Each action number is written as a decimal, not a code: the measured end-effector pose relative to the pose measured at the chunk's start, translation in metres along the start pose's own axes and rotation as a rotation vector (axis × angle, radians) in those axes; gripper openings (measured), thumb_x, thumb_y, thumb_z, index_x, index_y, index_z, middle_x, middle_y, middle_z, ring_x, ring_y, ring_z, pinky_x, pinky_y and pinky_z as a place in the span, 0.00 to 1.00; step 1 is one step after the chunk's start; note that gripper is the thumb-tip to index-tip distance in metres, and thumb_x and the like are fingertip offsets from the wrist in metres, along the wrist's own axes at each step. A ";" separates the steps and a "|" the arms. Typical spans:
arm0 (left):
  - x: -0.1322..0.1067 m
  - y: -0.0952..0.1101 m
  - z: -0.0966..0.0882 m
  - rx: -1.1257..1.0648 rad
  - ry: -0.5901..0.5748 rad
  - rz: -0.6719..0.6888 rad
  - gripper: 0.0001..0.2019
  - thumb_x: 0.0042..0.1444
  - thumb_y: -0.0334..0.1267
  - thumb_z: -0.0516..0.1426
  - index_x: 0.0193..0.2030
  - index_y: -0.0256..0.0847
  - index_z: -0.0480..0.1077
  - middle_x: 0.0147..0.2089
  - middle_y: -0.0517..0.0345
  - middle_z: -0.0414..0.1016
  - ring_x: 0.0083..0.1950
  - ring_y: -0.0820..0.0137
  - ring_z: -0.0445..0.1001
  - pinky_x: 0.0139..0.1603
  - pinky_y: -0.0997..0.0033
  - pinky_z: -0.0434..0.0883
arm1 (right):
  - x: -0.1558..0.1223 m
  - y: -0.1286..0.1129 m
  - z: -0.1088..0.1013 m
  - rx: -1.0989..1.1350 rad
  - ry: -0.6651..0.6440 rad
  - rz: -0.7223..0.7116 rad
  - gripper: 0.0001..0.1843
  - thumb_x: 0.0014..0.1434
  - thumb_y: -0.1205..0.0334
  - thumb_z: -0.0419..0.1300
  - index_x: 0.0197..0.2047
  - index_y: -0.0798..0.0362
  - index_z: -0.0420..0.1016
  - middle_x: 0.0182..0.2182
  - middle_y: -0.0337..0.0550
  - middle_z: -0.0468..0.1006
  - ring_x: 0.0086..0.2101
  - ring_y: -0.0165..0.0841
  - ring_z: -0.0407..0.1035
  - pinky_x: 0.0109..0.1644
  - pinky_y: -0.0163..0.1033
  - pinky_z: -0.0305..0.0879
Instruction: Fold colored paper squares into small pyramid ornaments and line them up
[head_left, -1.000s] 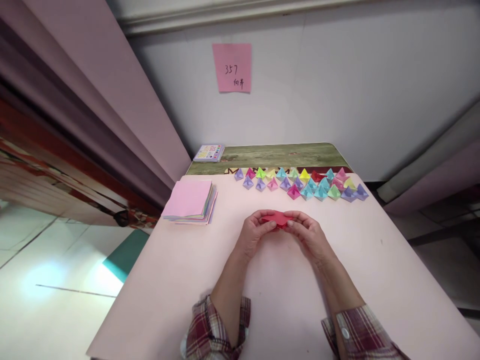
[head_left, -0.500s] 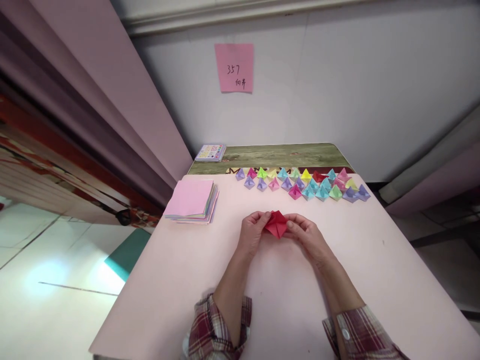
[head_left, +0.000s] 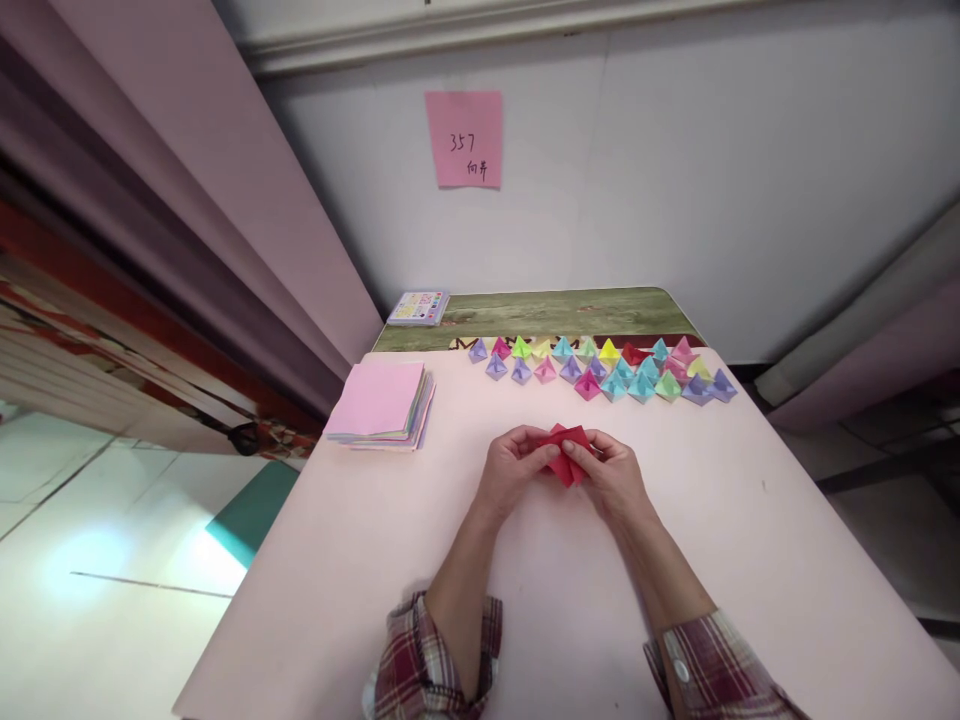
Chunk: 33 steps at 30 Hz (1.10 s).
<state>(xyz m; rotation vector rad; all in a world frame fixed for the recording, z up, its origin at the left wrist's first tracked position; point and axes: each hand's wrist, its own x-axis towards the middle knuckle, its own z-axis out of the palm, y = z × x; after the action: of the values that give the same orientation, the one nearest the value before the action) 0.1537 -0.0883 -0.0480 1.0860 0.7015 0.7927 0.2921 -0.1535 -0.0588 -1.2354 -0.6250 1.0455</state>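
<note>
Between both hands is a small folded piece of red origami paper (head_left: 568, 468), held just above the table top. My left hand (head_left: 511, 470) pinches its left side, thumb on the front face. On the right side, my right hand (head_left: 613, 472) grips it with the thumb pressed near the middle; the fingers behind the paper are partly hidden. Beyond the hands, several small folded paper pieces (head_left: 588, 386) in many colours stand in rows. To the left lies a stack of square coloured paper (head_left: 376, 398) with a pink sheet on top.
The pale pink table (head_left: 315, 580) reaches a wood-patterned strip (head_left: 555, 312) at the back. A small packet (head_left: 418, 307) with coloured print sits at the far left corner. A pink note (head_left: 464, 140) is stuck to the wall. Curtains (head_left: 300, 180) hang on the left.
Both thumbs have moved inward over the red paper, which was spread flatter and now looks partly folded, its points standing closer together. The view has shifted slightly.
</note>
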 end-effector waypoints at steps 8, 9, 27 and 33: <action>0.000 0.002 0.000 0.067 0.089 0.069 0.10 0.46 0.39 0.67 0.31 0.35 0.75 0.29 0.57 0.77 0.31 0.72 0.74 0.35 0.73 0.72 | -0.001 -0.003 0.000 -0.096 0.040 -0.056 0.17 0.43 0.52 0.72 0.35 0.53 0.80 0.33 0.44 0.81 0.32 0.36 0.73 0.36 0.39 0.69; 0.000 0.003 0.001 0.068 0.105 0.067 0.09 0.46 0.38 0.67 0.30 0.35 0.75 0.28 0.58 0.76 0.30 0.74 0.73 0.34 0.74 0.71 | -0.001 -0.003 0.000 -0.091 0.042 -0.054 0.17 0.44 0.52 0.72 0.35 0.53 0.80 0.33 0.43 0.81 0.32 0.36 0.73 0.35 0.39 0.69; 0.003 -0.004 -0.001 0.031 0.135 -0.018 0.20 0.42 0.41 0.69 0.41 0.37 0.71 0.26 0.59 0.78 0.28 0.71 0.75 0.34 0.72 0.71 | 0.001 -0.003 0.001 -0.006 0.021 0.047 0.24 0.43 0.49 0.73 0.41 0.53 0.78 0.31 0.44 0.81 0.31 0.35 0.74 0.35 0.39 0.70; 0.002 -0.006 -0.003 0.061 0.034 -0.088 0.18 0.41 0.41 0.70 0.36 0.36 0.73 0.24 0.60 0.76 0.25 0.74 0.72 0.31 0.75 0.68 | 0.003 0.008 -0.007 -0.064 -0.016 0.041 0.18 0.46 0.47 0.71 0.32 0.54 0.80 0.27 0.42 0.80 0.27 0.33 0.71 0.31 0.36 0.66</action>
<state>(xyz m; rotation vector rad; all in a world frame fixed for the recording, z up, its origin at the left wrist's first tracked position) 0.1534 -0.0868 -0.0546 1.0912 0.8020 0.7197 0.2970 -0.1535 -0.0683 -1.3016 -0.6525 1.0779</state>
